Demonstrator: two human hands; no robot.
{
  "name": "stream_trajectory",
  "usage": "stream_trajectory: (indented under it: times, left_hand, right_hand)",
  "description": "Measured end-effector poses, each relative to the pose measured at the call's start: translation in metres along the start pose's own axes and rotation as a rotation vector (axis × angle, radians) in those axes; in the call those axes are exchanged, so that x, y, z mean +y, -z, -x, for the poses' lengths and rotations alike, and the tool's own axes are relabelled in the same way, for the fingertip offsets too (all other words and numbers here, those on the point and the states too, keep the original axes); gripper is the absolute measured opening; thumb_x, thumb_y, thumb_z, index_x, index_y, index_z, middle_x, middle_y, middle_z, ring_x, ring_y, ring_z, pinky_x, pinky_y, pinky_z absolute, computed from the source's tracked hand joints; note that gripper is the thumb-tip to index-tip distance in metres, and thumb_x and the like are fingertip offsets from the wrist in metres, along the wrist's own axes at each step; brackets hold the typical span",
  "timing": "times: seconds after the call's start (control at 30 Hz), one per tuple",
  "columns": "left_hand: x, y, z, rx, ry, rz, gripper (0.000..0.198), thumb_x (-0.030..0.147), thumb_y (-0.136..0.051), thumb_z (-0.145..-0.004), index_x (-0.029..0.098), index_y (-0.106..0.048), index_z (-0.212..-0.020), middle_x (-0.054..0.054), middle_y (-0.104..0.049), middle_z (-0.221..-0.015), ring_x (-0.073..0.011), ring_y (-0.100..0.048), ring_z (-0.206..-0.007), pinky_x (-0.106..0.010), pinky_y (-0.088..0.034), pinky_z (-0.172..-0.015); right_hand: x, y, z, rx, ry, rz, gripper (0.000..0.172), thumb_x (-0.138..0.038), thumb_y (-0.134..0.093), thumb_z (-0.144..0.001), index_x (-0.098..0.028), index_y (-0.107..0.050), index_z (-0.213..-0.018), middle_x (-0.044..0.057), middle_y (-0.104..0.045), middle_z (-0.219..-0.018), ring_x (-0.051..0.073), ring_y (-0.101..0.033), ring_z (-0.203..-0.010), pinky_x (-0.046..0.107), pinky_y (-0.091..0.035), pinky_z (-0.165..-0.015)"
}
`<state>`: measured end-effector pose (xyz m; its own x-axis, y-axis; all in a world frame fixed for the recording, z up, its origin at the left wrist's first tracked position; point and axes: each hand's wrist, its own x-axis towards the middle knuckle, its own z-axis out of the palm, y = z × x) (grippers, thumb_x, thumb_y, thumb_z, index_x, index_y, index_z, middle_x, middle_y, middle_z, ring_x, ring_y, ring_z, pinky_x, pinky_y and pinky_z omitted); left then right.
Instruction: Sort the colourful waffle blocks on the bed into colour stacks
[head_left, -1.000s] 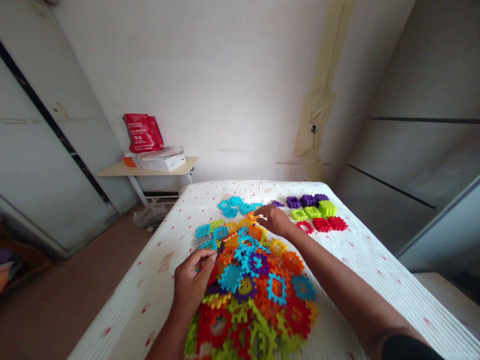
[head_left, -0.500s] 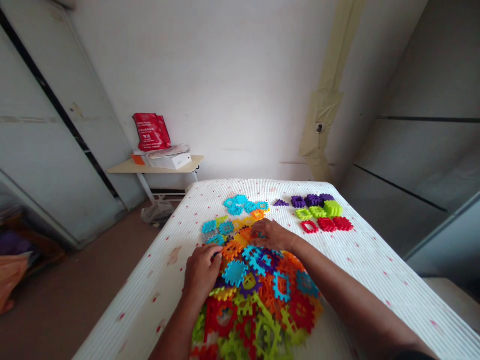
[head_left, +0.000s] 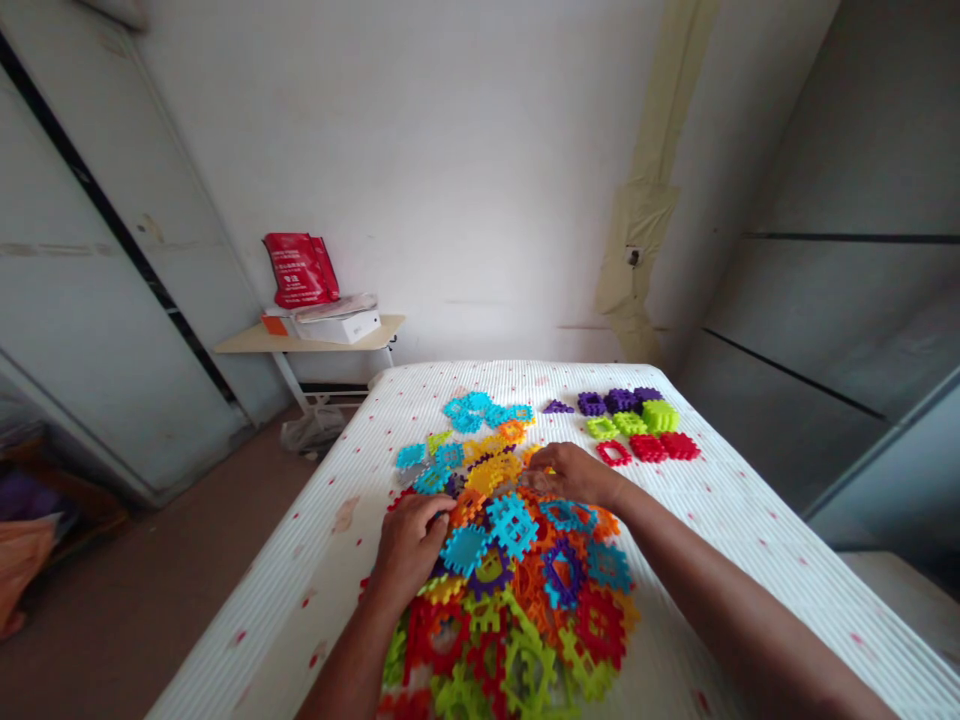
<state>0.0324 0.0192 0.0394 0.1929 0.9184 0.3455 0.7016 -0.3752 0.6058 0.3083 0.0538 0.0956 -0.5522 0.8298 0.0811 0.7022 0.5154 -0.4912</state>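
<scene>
A heap of notched plastic building pieces (head_left: 510,525) in blue, orange, purple, red, yellow and green lies on the bed. My left hand (head_left: 411,540) rests at the heap's left edge, fingers curled beside an orange piece (head_left: 469,508) and a blue square piece (head_left: 465,549). Whatever its fingertips hold is hidden. On the far right of the heap, my right hand (head_left: 566,473) reaches in with bent, closed fingers, near yellow pieces (head_left: 493,474). I cannot make out what is between them. Just below it lies a blue windowed piece (head_left: 513,524).
Sorted purple (head_left: 621,400), lime green (head_left: 660,415) and red pieces (head_left: 649,447) stand in rows at the back right. Blue pieces (head_left: 471,410) lie at the back. Beyond the patterned sheet (head_left: 750,580), a small table (head_left: 244,342) holds a red bag (head_left: 301,270) and a box.
My right hand has shifted slightly right, uncovering yellow pieces. Several blue and purple pieces in the heap have moved or turned over. My left hand stays at the heap's left edge.
</scene>
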Motion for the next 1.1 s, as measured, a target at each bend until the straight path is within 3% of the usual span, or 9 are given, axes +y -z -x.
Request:
stream_trajectory:
  times: [0.13, 0.3, 0.63, 0.9, 1.1]
  left_hand:
    - [0.002, 0.002, 0.000, -0.036, 0.018, 0.041, 0.030, 0.026, -0.044, -0.075, 0.024, -0.070, -0.091, -0.004, -0.070, -0.092, -0.0216, -0.061, -0.091, -0.037, -0.046, -0.083]
    - [0.000, 0.004, 0.001, -0.071, 0.004, 0.126, 0.031, 0.026, -0.044, -0.076, 0.023, -0.071, -0.092, -0.005, -0.070, -0.094, -0.0218, -0.061, -0.093, -0.038, -0.045, -0.087]
    - [0.005, 0.001, 0.003, -0.118, -0.014, 0.363, 0.027, 0.027, -0.046, -0.079, 0.021, -0.071, -0.086, -0.005, -0.070, -0.095, -0.0197, -0.063, -0.093, -0.033, -0.047, -0.086]
    - [0.008, -0.001, -0.001, -0.158, 0.013, 0.519, 0.025, 0.030, -0.048, -0.080, 0.019, -0.070, -0.087, -0.007, -0.070, -0.098, -0.0208, -0.062, -0.097, -0.035, -0.045, -0.090]
    - [0.013, 0.000, -0.011, -0.099, 0.005, 0.614, 0.024, 0.031, -0.050, -0.080, 0.018, -0.069, -0.087, -0.008, -0.066, -0.104, -0.0213, -0.060, -0.099, -0.035, -0.047, -0.086]
  right_hand:
    - [-0.011, -0.012, -0.034, 0.028, 0.147, -0.003, 0.041, -0.052, -0.051, -0.082, -0.022, -0.066, -0.105, 0.007, -0.065, -0.109, 0.020, -0.059, -0.099, 0.032, -0.043, -0.087]
    - [-0.027, -0.025, -0.053, -0.096, 0.110, 0.008, 0.046, -0.053, -0.060, -0.075, -0.024, -0.064, -0.110, 0.007, -0.063, -0.115, 0.023, -0.056, -0.106, 0.036, -0.043, -0.090]
    - [-0.012, -0.009, -0.009, -0.129, -0.046, -0.028, 0.040, -0.031, -0.068, -0.070, -0.018, -0.064, -0.108, 0.008, -0.065, -0.103, 0.021, -0.059, -0.095, 0.031, -0.046, -0.081]
    - [-0.009, -0.002, 0.019, -0.088, -0.091, 0.099, 0.031, -0.038, -0.064, -0.075, -0.019, -0.066, -0.099, 0.008, -0.066, -0.097, 0.022, -0.060, -0.090, 0.031, -0.044, -0.077]
    - [-0.008, 0.003, 0.031, -0.042, -0.073, 0.065, 0.028, -0.038, -0.057, -0.080, -0.019, -0.066, -0.099, 0.008, -0.067, -0.098, 0.020, -0.060, -0.090, 0.030, -0.045, -0.079]
